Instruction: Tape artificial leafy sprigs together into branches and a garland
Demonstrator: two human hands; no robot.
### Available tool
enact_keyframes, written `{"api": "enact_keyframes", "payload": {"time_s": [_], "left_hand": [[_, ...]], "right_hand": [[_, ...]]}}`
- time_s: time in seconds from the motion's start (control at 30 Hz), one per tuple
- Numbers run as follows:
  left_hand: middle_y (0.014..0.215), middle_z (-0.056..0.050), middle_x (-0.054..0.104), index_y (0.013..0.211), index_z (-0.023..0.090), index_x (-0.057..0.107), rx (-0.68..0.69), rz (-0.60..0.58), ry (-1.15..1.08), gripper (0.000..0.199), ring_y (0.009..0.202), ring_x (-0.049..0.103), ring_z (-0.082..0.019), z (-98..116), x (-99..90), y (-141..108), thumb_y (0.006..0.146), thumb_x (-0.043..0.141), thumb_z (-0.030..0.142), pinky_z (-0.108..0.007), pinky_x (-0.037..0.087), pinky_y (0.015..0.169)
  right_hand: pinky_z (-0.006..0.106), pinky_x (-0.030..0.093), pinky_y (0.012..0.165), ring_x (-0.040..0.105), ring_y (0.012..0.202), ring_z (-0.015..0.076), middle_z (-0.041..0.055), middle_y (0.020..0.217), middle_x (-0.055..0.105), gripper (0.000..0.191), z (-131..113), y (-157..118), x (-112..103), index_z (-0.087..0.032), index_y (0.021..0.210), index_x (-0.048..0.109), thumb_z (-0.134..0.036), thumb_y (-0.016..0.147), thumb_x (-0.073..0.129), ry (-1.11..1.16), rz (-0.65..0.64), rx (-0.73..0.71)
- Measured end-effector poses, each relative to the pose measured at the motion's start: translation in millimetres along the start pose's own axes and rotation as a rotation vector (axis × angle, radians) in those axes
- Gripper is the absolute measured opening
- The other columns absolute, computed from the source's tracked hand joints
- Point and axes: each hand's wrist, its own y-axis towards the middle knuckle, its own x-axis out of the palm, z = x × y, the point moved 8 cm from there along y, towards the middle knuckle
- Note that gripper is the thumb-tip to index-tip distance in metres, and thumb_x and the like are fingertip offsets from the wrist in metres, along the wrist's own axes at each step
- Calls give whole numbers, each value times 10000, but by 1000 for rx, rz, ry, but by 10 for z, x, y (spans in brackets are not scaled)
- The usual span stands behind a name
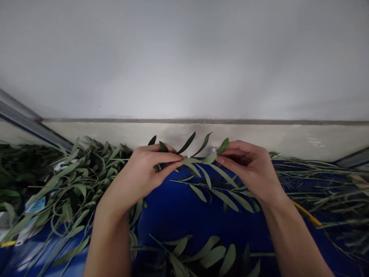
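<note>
Between my two hands a leafy green sprig (207,159) with long narrow leaves is stretched roughly level. My left hand (144,173) pinches its left part between thumb and fingers. At the other end, my right hand (250,165) has thumb and fingertips closed on the sprig beside an upright leaf. Below them a second sprig (225,196) lies across the blue surface (173,221). A small shiny bit (214,150) shows near my right fingertips; I cannot tell what it is.
Many cut leafy stems (80,181) are heaped at the left, with a blue-and-white label (36,205) among them. More thin stems (311,175) lie at the right near a yellow strip (308,214). Leaves (213,254) lie in front. A pale wall (184,77) rises behind.
</note>
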Motion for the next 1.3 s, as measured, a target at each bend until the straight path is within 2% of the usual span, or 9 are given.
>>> {"api": "enact_keyframes", "payload": {"time_s": [0.17, 0.37, 0.63, 0.8, 0.9, 1.0, 1.1, 1.23, 1.3], "left_hand": [[949, 1, 799, 1017, 295, 826, -17, 19, -18, 161, 804, 730, -175, 0, -21, 1, 919, 735, 207, -257, 595, 732], [903, -7, 788, 988, 284, 824, -128, 6, -132, 135, 744, 721, -151, -27, 14, -21, 927, 717, 229, -147, 428, 365], [873, -12, 771, 1016, 296, 823, -179, -45, -243, 182, 698, 695, -145, -13, 69, 4, 929, 691, 204, -138, 419, 348], [856, -6, 774, 944, 274, 822, -196, -65, -275, 149, 677, 692, -141, 0, 105, 10, 927, 688, 210, -146, 415, 351], [893, 8, 785, 957, 284, 820, -196, -38, -248, 136, 741, 712, -145, -10, 87, 16, 932, 698, 230, -143, 445, 393], [941, 15, 787, 976, 286, 817, -176, -36, -159, 130, 804, 716, -146, -22, 54, 14, 935, 707, 229, -157, 490, 485], [971, 4, 783, 1003, 269, 812, -184, -91, -114, 122, 801, 713, -150, -46, 101, 14, 938, 711, 244, -188, 529, 560], [1014, -25, 772, 1082, 246, 790, -143, -210, -95, 166, 827, 715, -179, 57, 427, 63, 972, 667, 267, -276, 580, 737], [1114, -60, 753, 1209, 236, 745, -99, -270, -67, 246, 979, 713, -230, 166, 696, 87, 1004, 614, 274, -352, 579, 880]], "right_hand": [[321, 645, 751, 759, 809, 205, 30, 855, 785, 99, 2, -1, 23, -233, 922, 774, -264, 838, 819, 26, 21, -2], [382, 637, 790, 750, 842, 226, 44, 880, 771, 88, -107, -26, -5, -233, 857, 734, -218, 830, 816, 38, 137, -122], [392, 630, 788, 736, 862, 224, 35, 867, 751, 103, -183, -85, 25, -253, 869, 733, -161, 853, 778, 54, 143, -202], [387, 619, 775, 729, 844, 218, 34, 879, 746, 106, -166, -87, 11, -254, 885, 740, -157, 858, 771, 65, 141, -215], [405, 606, 845, 735, 872, 223, 31, 910, 761, 199, -152, -53, -52, -271, 1004, 761, -157, 843, 789, 31, 132, -247], [445, 571, 948, 728, 1011, 247, 43, 1030, 784, 386, -138, -16, -202, -293, 1216, 713, -205, 849, 796, -34, 182, -262], [431, 565, 936, 721, 1043, 243, 54, 1092, 780, 316, -147, -10, -462, -278, 1178, 729, -262, 868, 785, -60, 323, -275], [385, 572, 810, 732, 854, 212, 49, 893, 775, 184, -225, -77, -854, -231, 1029, 785, -246, 846, 801, -9, 543, -348], [366, 559, 759, 722, 798, 202, 56, 826, 761, 157, -264, -98, -970, -209, 982, 800, -203, 826, 813, 10, 576, -373]]}}
